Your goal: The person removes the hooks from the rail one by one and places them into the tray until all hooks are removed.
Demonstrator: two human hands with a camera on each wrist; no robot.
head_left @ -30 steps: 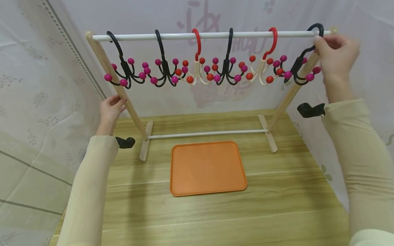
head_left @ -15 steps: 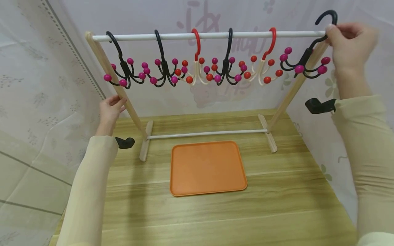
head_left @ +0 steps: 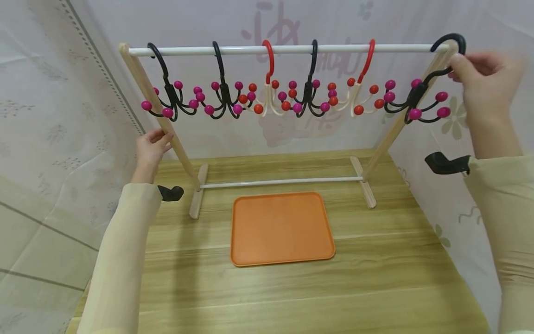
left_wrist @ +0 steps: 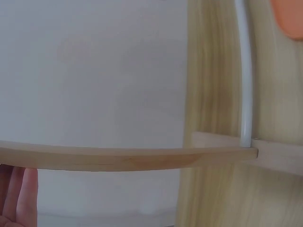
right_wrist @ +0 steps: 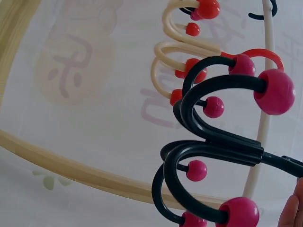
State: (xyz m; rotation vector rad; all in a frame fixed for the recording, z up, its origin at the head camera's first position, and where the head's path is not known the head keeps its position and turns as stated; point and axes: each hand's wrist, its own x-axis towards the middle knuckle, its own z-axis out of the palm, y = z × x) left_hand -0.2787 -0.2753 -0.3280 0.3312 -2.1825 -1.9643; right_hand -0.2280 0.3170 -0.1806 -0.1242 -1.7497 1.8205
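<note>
My right hand (head_left: 490,88) pinches the neck of a black multi-arm hook hanger (head_left: 416,95) with pink ball tips. Its hook overlaps the right end of the white rod (head_left: 250,49), and its body tilts down to the left. The same black hanger (right_wrist: 258,153) fills much of the right wrist view, with fingertips (right_wrist: 294,208) at the lower right edge. On the left, my left hand (head_left: 151,146) grips the wooden post (head_left: 180,153) of the rack partway up. In the left wrist view its fingers (left_wrist: 27,196) lie against the post (left_wrist: 128,159).
Along the rod hang black hangers (head_left: 224,95) with pink balls and red-hooked cream hangers (head_left: 354,95) with red balls. An orange tray (head_left: 281,229) lies on the wood-grain table (head_left: 292,297) before the lower white bar (head_left: 279,182). A printed curtain (head_left: 187,23) stands behind.
My right hand moved the black hanger rightward, its hook rising above the rod and then coming down at the right end. The nearest red-hooked hanger swung slightly. My left hand stayed on the post.
</note>
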